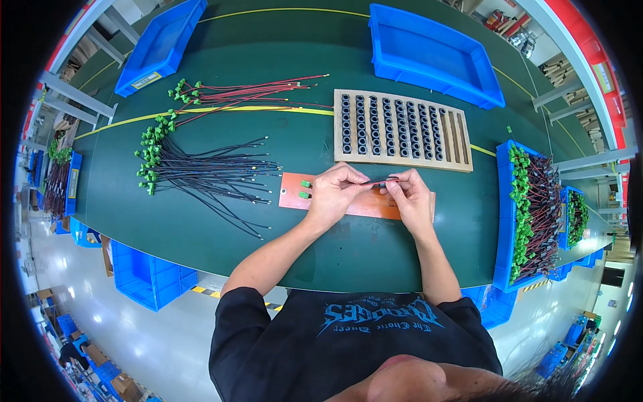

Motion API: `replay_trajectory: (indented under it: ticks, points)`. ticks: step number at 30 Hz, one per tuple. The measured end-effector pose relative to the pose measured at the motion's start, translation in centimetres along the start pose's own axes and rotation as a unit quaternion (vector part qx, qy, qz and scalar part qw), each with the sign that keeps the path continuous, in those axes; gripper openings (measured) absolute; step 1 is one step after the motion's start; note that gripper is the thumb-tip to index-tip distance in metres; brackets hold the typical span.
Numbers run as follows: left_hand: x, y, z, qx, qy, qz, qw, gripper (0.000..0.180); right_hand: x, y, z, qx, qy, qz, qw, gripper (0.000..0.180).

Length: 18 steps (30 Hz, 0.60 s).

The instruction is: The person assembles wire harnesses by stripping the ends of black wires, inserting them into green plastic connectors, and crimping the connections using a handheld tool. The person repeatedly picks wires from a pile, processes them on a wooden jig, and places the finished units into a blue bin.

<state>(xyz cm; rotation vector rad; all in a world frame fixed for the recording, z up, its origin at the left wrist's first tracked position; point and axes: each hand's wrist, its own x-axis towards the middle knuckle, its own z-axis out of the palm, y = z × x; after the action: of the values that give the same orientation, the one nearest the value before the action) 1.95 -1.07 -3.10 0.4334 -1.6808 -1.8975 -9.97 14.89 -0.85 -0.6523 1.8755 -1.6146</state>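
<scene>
My left hand point(337, 193) and my right hand point(408, 194) meet over an orange board point(358, 201) on the green table point(295, 134). Together they pinch a thin dark wire piece point(376, 181) between their fingertips. Two small green connectors point(305, 189) lie on the board's left end. Just beyond the hands lies a wooden rack point(400, 127) with rows of black ring cores.
Black wires with green connectors point(201, 171) fan out at left, red ones point(248, 90) behind them. Blue bins sit at the far left point(161, 43), far centre point(432, 53) and right point(526, 214), the right one full of wired green connectors. More blue bins stand below the table edge point(144, 275).
</scene>
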Motion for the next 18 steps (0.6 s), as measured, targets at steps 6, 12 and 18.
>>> replay_trajectory:
  ticks: [6,12,18]
  points:
    - [-0.1,0.1,0.0,0.017,-0.027,0.031,0.999,0.011,0.0,0.1,0.2,0.014,0.0,-0.015,1.0,0.017]
    - [0.1,0.0,0.3,0.056,-0.057,0.033,0.996,0.011,-0.1,0.2,0.3,0.03,0.01,-0.03,0.999,0.016]
    - [-0.1,1.2,-0.6,0.117,-0.114,0.074,0.984,0.006,0.1,0.7,0.1,0.035,0.007,-0.034,0.999,0.018]
